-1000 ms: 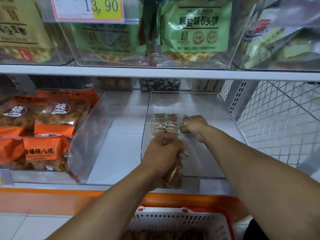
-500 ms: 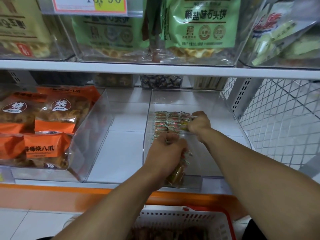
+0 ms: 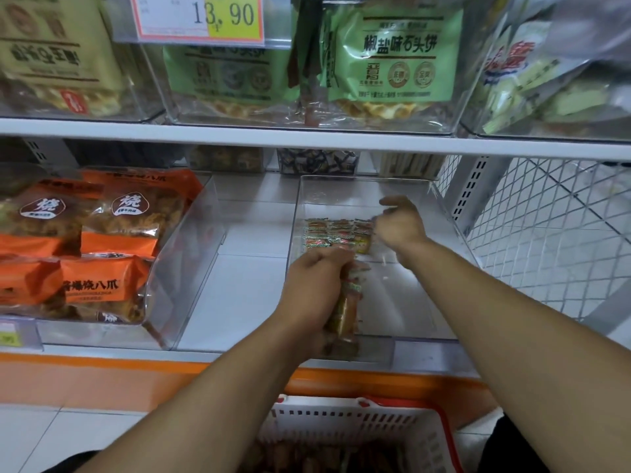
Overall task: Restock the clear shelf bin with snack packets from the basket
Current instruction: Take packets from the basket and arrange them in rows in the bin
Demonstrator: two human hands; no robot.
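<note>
The clear shelf bin (image 3: 440, 213) stands on the lower shelf, with a short row of small snack packets (image 3: 336, 233) lying across its middle. My left hand (image 3: 312, 285) grips a stack of the same packets (image 3: 346, 310) above the bin's front half. My right hand (image 3: 401, 223) hovers, blurred, just right of the row with its thumb raised away from loosely curled fingers and nothing between them. At the bottom, the white basket (image 3: 341, 421) with a red rim holds more packets (image 3: 307, 455).
A clear bin of orange bags (image 3: 102, 250) fills the shelf's left side, with bare shelf (image 3: 239, 285) between the bins. Bins of green bags (image 3: 392, 63) and a price tag (image 3: 201, 15) sit overhead. White wire mesh (image 3: 546, 233) closes the right end.
My right hand has left a packet at the right end of the row, then lifted up and right with its thumb spread. My left hand keeps holding its stack.
</note>
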